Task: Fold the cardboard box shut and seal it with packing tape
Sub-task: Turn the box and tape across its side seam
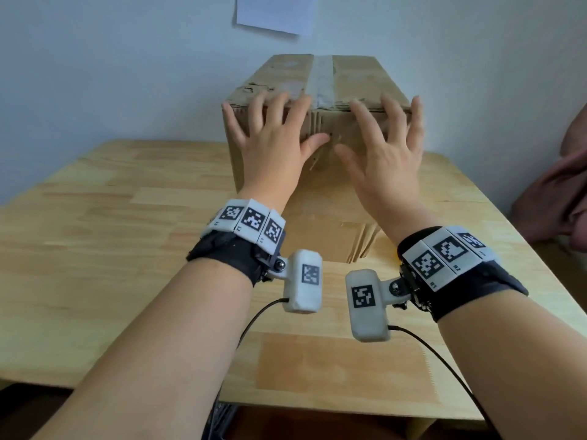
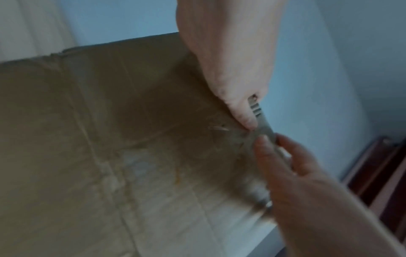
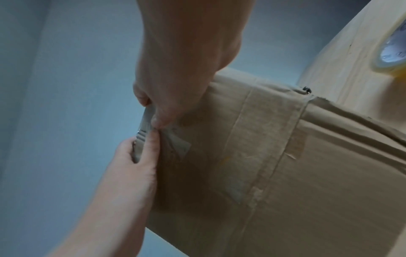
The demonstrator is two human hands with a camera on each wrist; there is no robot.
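The cardboard box point(image 1: 355, 77) stands shut on the wooden table point(image 1: 127, 201). A strip of clear packing tape point(image 1: 321, 77) runs along its top seam and down over the near edge. My left hand point(image 1: 273, 134) and right hand point(image 1: 384, 144) lie spread on that near top edge, fingers straight on the lid, thumbs on the front face. In the right wrist view the two thumbs meet on the tape end point(image 3: 178, 144) at the box's front. The left wrist view shows the same tape point(image 2: 263, 125) between my left thumb point(image 2: 239, 104) and the right hand point(image 2: 296, 165).
A roll of packing tape point(image 3: 393, 52) lies on the table to the right of the box, hidden behind my right wrist in the head view. A sheet of paper point(image 1: 270, 11) hangs on the wall behind. Pinkish cloth point(image 1: 552, 192) sits past the table's right edge.
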